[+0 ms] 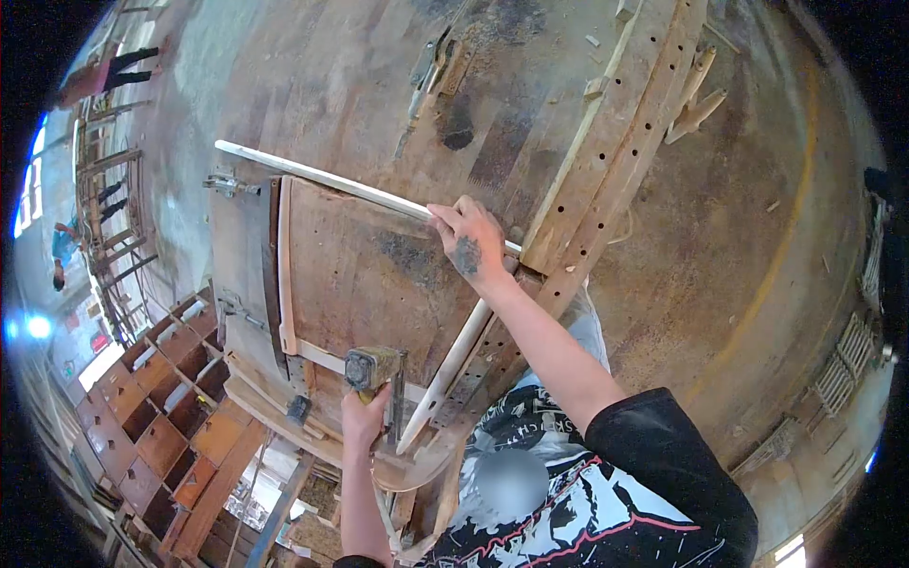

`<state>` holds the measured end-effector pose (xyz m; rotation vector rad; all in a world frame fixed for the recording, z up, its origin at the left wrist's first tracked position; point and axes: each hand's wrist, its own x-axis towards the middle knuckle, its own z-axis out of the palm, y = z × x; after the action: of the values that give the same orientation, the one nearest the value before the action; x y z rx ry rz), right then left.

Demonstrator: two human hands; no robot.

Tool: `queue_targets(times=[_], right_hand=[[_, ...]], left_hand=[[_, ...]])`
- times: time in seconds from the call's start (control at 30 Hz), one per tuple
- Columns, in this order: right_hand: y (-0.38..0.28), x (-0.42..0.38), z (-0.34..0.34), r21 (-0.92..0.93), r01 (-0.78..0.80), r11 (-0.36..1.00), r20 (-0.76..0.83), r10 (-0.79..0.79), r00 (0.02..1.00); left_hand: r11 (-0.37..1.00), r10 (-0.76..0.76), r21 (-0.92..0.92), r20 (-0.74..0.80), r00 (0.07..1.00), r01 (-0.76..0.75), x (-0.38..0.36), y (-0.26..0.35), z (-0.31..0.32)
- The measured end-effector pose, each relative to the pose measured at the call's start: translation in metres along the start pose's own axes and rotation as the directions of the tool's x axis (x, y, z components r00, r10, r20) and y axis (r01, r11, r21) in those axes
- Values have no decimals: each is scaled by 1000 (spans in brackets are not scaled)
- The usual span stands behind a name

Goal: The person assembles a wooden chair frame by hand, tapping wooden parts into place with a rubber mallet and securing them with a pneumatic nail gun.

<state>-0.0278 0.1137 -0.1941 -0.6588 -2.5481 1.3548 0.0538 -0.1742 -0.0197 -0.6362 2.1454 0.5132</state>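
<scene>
My left hand (363, 418) is wrapped around the handle of a nail gun (373, 364), held over the near corner of a wooden frame. With fingers and thumb, my right hand (470, 240) grips a long pale wood strip (327, 180) that lies across the frame's far side. Below that hand a pale slotted rail (445, 374) runs toward the nail gun. On the frame's left side stands another light wood rail (285, 265), next to a dark metal edge. The nail gun's lower part is partly hidden by my left hand.
A long wooden beam with a row of holes (606, 156) extends to the upper right. A metal clamp (229, 185) sits at the left edge. A small dark block (298, 409) lies near the nail gun. Wooden cubbies (156, 440) and people (64, 251) are in the left background.
</scene>
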Motion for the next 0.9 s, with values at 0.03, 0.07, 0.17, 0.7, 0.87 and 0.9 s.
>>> queue_targets(times=[0.03,0.07,0.17,0.7,0.87,0.9], right_hand=[[0,0,0,9,-7,1000,5,6,1000],[0,0,-1,17,-13,1000,10,13,1000],[-1,0,0,22,-23,1000,13,23,1000],[-9,-18,-1,-194,-41,980,150,71,986],[8,-51,39,-159,-105,982,419,164,893],[5,-46,38,277,-352,894,349,248,904]], left_hand=[[1000,0,-16,-8,1000,0,-2,3,2],[999,2,-33,-15,1000,-2,-3,6,2],[997,-7,-77,-13,1000,6,0,1,3],[984,151,83,112,982,-161,-10,276,-21],[831,170,397,483,859,-389,28,410,28],[763,94,513,513,853,-392,40,425,45]])
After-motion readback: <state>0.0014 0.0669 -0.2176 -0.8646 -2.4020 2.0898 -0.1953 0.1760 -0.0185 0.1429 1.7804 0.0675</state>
